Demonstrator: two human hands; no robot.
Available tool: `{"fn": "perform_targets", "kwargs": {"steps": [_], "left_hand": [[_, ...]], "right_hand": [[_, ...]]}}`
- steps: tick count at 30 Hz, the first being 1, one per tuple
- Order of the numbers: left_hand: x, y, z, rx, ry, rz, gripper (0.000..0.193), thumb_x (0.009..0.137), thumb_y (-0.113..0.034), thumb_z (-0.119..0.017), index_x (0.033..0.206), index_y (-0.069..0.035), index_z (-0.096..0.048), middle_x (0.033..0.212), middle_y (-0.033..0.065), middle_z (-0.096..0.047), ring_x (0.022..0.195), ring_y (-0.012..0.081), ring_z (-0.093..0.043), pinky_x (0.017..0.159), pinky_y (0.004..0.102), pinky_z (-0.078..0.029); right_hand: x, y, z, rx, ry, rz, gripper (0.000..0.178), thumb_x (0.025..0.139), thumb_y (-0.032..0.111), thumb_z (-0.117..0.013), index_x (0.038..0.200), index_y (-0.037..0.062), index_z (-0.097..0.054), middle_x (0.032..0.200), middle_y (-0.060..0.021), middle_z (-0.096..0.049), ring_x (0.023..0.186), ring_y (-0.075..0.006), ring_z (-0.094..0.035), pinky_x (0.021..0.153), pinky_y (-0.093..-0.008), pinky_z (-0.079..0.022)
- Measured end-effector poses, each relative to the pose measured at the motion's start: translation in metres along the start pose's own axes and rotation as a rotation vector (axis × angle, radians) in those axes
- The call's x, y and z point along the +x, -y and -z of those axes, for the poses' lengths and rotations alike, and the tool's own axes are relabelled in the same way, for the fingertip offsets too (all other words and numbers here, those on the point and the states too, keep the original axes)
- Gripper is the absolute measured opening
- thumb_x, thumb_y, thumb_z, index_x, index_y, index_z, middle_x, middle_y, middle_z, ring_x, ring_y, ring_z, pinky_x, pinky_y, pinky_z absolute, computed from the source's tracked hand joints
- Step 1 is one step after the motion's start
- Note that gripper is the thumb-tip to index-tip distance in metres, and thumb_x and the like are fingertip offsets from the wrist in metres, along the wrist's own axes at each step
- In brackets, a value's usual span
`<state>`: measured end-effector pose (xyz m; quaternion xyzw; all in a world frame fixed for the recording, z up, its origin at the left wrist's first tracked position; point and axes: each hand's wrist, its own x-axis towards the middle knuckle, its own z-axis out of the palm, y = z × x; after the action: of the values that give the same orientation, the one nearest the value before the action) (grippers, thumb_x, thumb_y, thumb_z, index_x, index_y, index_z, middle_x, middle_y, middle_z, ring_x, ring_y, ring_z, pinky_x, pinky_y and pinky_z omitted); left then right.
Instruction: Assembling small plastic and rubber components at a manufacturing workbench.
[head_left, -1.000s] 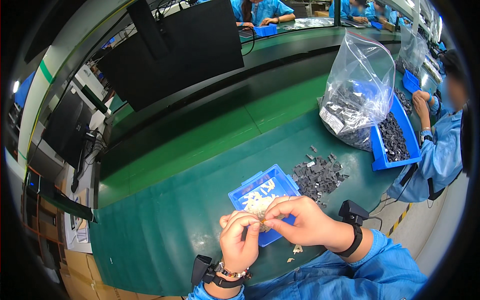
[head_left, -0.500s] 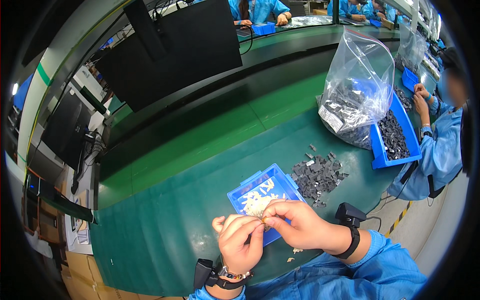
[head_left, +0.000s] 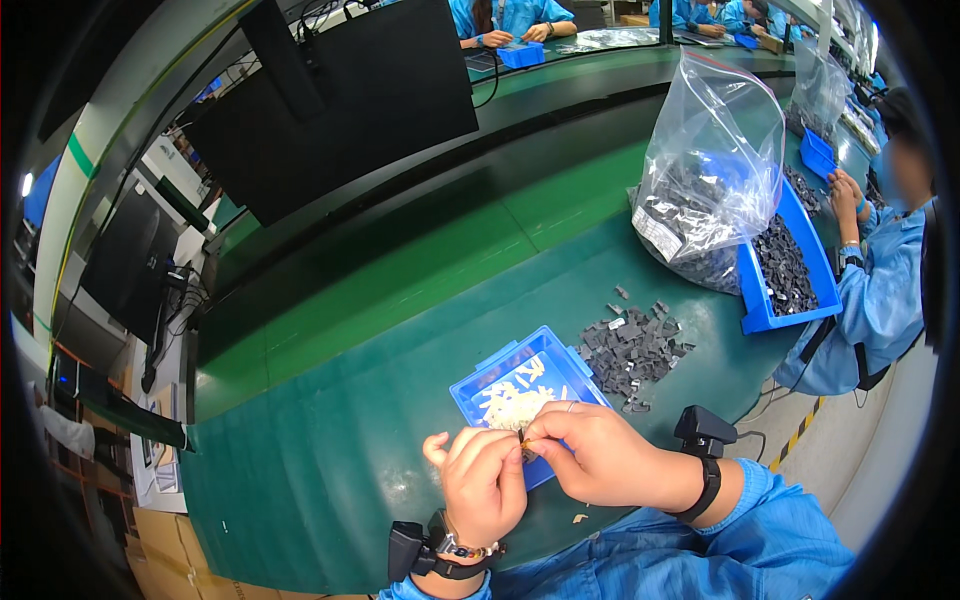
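My left hand (head_left: 484,480) and my right hand (head_left: 602,460) meet over the near edge of a blue tray (head_left: 468,388). Both are closed in a pinch, fingertip to fingertip, on a tiny dark-and-amber part (head_left: 522,440) that the fingers mostly cover. Its exact kind is too small to make out. Inside the tray, under my fingers, lies a heap of small cream-coloured pieces (head_left: 512,405). Just right of the tray, a loose pile of small dark grey plastic parts (head_left: 635,350) spreads over the green mat.
A large clear bag (head_left: 690,220) of dark parts stands at the right, against a long blue bin (head_left: 790,318) of similar parts. Beyond it sits a co-worker (head_left: 885,270). A black monitor (head_left: 340,110) stands at the back left. One cream piece (head_left: 580,518) lies near my right wrist.
My hands stay pinched together above the tray, with only a slight shift of the fingertips. A dark bit now shows between them beside the amber one. The view has shifted slightly.
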<state>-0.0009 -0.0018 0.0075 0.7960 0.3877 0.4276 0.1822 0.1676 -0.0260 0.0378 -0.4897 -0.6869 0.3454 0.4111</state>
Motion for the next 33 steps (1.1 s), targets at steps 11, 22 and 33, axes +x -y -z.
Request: {"fn": "perform_targets", "kwargs": {"steps": [11,22,33], "left_hand": [[0.003,-0.001,0.005,0.128,-0.079,0.026,0.009,0.074,-0.002,-0.072,0.072,-0.009,-0.067,0.074,-0.0007,-0.068,0.073,0.0161,-0.062,0.093,0.0377,-0.029],[0.000,-0.003,0.002,-0.097,0.017,-0.030,0.025,0.072,0.003,-0.070,0.095,-0.004,-0.073,0.086,0.0039,-0.070,0.079,0.0175,-0.062,0.086,0.0345,-0.031],[-0.003,-0.002,0.004,-0.173,0.069,-0.028,0.025,0.071,-0.002,-0.071,0.094,-0.008,-0.075,0.088,-0.0006,-0.070,0.080,0.0165,-0.062,0.093,0.0367,-0.027]], "right_hand": [[-0.008,-0.019,0.013,-0.051,-0.303,0.151,0.005,0.079,0.000,-0.069,0.083,0.0007,-0.066,0.078,-0.0121,-0.067,0.070,-0.0301,-0.066,0.062,-0.0369,-0.052],[-0.011,-0.015,-0.001,-0.384,-0.303,0.500,0.020,0.070,0.005,-0.077,0.090,0.0055,-0.072,0.080,-0.0010,-0.062,0.068,-0.0193,-0.060,0.057,-0.0322,-0.045],[-0.021,-0.016,-0.007,0.139,-0.288,0.130,0.013,0.079,-0.001,-0.076,0.092,-0.0006,-0.073,0.085,-0.0094,-0.069,0.076,-0.0218,-0.067,0.066,-0.0303,-0.053]]}}
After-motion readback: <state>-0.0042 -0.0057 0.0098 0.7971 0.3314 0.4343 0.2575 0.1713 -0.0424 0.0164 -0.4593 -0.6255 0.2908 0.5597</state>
